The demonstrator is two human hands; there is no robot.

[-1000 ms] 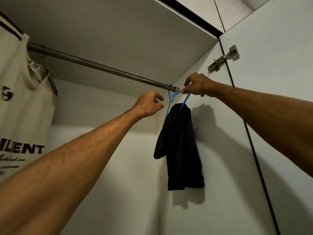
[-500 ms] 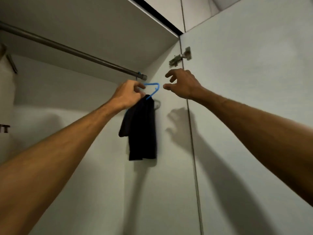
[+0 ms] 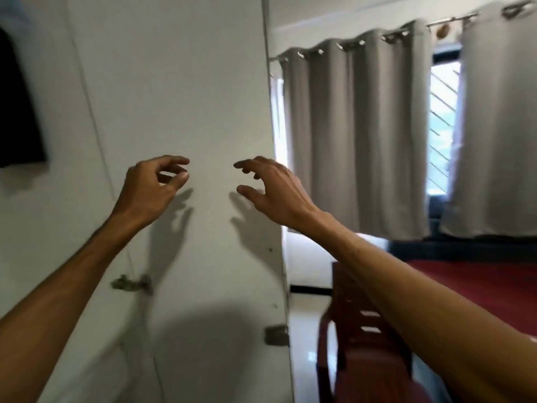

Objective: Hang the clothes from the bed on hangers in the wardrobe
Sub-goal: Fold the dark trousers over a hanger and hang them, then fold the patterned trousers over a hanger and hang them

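- you are facing the white wardrobe door (image 3: 180, 88), which is filling the left and middle of the view; both of your hands are casting shadows on it.
- grey curtains (image 3: 348, 135) are hanging to the right of the door, with daylight coming through a window (image 3: 443, 126) in the gap between them.
- the bed (image 3: 482, 286), covered in red, is lying low on the right, partly behind your right forearm.
- a dark red chair (image 3: 357, 333) is standing between the door's edge and the bed.
- the dark garment (image 3: 17, 112) is hanging at the far left edge, inside the wardrobe, well apart from both hands; its top is running out of view.
- your left hand (image 3: 145, 193) is hovering in front of the door, fingers loosely curled, thumb tip near the forefinger, gripping nothing.
- your right hand (image 3: 276, 193) is hovering beside it at the same height, fingers spread and lightly bent, holding nothing.
- a metal hinge (image 3: 130, 283) is showing blurred below your left wrist.
- a small metal plate (image 3: 276, 335) is sitting at the door's edge, lower down.
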